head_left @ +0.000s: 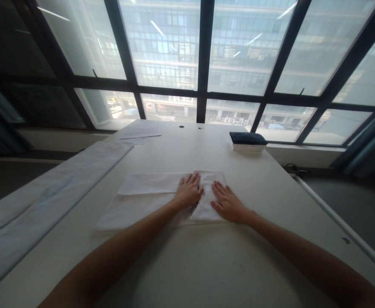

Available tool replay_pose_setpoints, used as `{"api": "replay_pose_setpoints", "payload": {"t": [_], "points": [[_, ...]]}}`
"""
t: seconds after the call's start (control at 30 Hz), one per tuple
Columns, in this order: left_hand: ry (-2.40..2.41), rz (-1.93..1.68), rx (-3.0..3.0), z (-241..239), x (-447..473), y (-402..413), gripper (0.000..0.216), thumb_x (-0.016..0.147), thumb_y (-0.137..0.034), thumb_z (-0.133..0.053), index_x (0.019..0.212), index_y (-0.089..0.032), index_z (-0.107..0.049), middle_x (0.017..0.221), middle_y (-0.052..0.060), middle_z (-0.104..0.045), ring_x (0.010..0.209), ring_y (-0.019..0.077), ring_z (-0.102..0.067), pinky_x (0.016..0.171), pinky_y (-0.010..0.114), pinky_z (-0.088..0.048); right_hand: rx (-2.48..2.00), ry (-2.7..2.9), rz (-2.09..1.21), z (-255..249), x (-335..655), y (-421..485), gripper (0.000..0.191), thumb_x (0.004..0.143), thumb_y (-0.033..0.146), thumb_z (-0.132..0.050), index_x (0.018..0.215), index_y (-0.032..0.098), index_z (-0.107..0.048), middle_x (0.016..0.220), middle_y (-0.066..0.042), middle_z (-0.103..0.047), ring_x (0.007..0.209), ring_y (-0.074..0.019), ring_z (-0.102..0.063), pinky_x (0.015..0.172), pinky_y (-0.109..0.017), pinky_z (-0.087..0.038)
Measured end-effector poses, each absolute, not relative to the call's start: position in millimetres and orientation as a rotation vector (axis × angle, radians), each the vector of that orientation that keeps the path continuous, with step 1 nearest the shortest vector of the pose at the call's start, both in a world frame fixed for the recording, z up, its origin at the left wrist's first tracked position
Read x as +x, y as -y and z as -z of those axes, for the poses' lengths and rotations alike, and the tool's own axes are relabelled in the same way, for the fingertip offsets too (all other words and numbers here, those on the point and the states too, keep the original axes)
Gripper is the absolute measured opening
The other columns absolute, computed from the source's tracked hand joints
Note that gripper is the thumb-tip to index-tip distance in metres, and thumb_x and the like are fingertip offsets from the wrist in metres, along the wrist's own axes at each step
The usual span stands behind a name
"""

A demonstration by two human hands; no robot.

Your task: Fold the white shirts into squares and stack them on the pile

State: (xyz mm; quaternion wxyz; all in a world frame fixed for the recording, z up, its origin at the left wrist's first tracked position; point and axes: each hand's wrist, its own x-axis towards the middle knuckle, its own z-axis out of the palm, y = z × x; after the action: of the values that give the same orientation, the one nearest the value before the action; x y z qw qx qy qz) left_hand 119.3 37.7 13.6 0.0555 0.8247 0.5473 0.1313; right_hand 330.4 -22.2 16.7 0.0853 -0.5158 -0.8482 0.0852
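A white cloth (149,203) lies partly folded on the white table (181,265), with its right end turned over toward the left. My left hand (189,190) rests flat on the cloth, its fingers over the edge of the folded flap. On the flap's right side lies my right hand (228,202), palm down with the fingers stretched out. Both hands press on the fabric and grasp nothing. Part of the flap's edge is hidden under my left hand.
At the far right of the table sits a stack of folded white cloths with a dark blue one (247,137) on top. Sheets of paper (142,130) lie at the far left. Along the left edge stretches a long white fabric (52,192). Tall windows (168,47) stand behind.
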Motion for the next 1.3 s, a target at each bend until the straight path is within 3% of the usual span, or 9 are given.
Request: {"api": "replay_pose_setpoints", "payload": {"t": [0.1,0.27,0.47,0.57,0.67,0.83,0.93,1.13,1.3], "points": [[-1.649,-0.515,2.399,-19.7,119.3,-47.6,0.056,0.1,-0.029,-0.04,0.153,-0.013,-0.044,0.163,0.014,-0.038,0.151,0.0305,-0.033,0.123,0.052,-0.023,-1.618,2.459,-0.298,-17.8,334.4,20.9,0.07,0.103,0.044,-0.034,0.161,0.004,-0.026,0.168,-0.018,-0.018,0.157,-0.0257,-0.012,0.126,-0.049,-0.014],[-1.718,-0.794,2.257,-28.8,104.2,-75.2,0.057,0.096,-0.013,-0.035,0.152,-0.001,-0.043,0.157,0.02,-0.044,0.148,0.0232,-0.039,0.122,0.036,-0.029,-1.573,2.444,-0.347,-19.7,337.5,19.7,0.068,0.103,0.044,-0.037,0.16,0.008,-0.03,0.168,-0.015,-0.019,0.157,-0.0249,-0.012,0.126,-0.05,-0.012],[-1.709,-0.553,2.401,-8.3,86.4,-82.3,0.049,0.101,-0.016,-0.037,0.148,-0.017,-0.051,0.152,0.013,-0.053,0.146,0.0264,-0.043,0.124,0.048,-0.023,-1.623,2.398,-0.324,-21.0,331.9,17.0,0.06,0.102,0.034,-0.038,0.156,0.008,-0.039,0.165,-0.016,-0.03,0.155,-0.0252,-0.022,0.125,-0.05,-0.015],[-1.671,-0.596,2.396,-5.1,86.8,-80.7,0.051,0.102,-0.017,-0.039,0.152,-0.02,-0.046,0.149,0.013,-0.056,0.143,0.0248,-0.046,0.124,0.049,-0.024,-1.717,2.318,-0.273,-19.6,319.8,6.2,0.055,0.101,0.028,-0.037,0.152,0.008,-0.046,0.162,-0.017,-0.038,0.152,-0.0249,-0.03,0.125,-0.045,-0.02],[-1.59,-0.712,2.331,-8.9,86.8,-83.6,0.06,0.097,-0.012,-0.044,0.156,-0.022,-0.041,0.139,0.009,-0.065,0.133,0.0214,-0.057,0.121,0.044,-0.031,-1.762,2.273,-0.235,-20.1,302.6,-12.8,0.057,0.102,0.029,-0.037,0.153,0.006,-0.043,0.162,-0.019,-0.036,0.153,-0.0263,-0.028,0.124,-0.044,-0.022],[-1.362,-0.799,2.363,-13.1,85.8,-91.5,0.065,0.079,0.0,-0.049,0.139,-0.018,-0.062,0.135,0.007,-0.067,0.124,0.0188,-0.061,0.113,0.031,-0.043,-1.806,2.239,-0.235,-23.1,276.9,-50.0,0.057,0.105,0.037,-0.034,0.154,0.008,-0.041,0.164,-0.021,-0.032,0.153,-0.0293,-0.027,0.123,-0.047,-0.024],[-1.397,-0.823,2.365,-14.0,87.8,-90.8,0.061,0.079,-0.001,-0.048,0.135,-0.015,-0.066,0.128,0.009,-0.07,0.119,0.0186,-0.063,0.11,0.028,-0.046,-1.827,2.226,-0.239,-21.0,270.5,-64.3,0.058,0.106,0.041,-0.033,0.155,0.011,-0.041,0.165,-0.02,-0.03,0.153,-0.0294,-0.026,0.122,-0.048,-0.023],[-1.63,-0.782,2.379,-14.4,92.6,-79.5,0.04,0.094,-0.016,-0.048,0.125,-0.022,-0.073,0.122,0.01,-0.069,0.12,0.0252,-0.061,0.112,0.038,-0.043,-1.706,2.325,-0.242,-14.2,270.2,-63.5,0.056,0.107,0.041,-0.025,0.154,0.015,-0.044,0.165,-0.016,-0.032,0.154,-0.0284,-0.024,0.122,-0.053,-0.019],[-1.647,-0.477,2.556,-11.0,91.4,-74.8,0.051,0.102,-0.022,-0.039,0.152,-0.018,-0.047,0.154,0.014,-0.048,0.146,0.0292,-0.04,0.122,0.052,-0.026,-1.62,2.437,-0.201,-14.5,260.3,-42.4,0.063,0.107,0.045,-0.025,0.16,0.012,-0.031,0.166,-0.018,-0.027,0.155,-0.0302,-0.021,0.123,-0.054,-0.016]]}}
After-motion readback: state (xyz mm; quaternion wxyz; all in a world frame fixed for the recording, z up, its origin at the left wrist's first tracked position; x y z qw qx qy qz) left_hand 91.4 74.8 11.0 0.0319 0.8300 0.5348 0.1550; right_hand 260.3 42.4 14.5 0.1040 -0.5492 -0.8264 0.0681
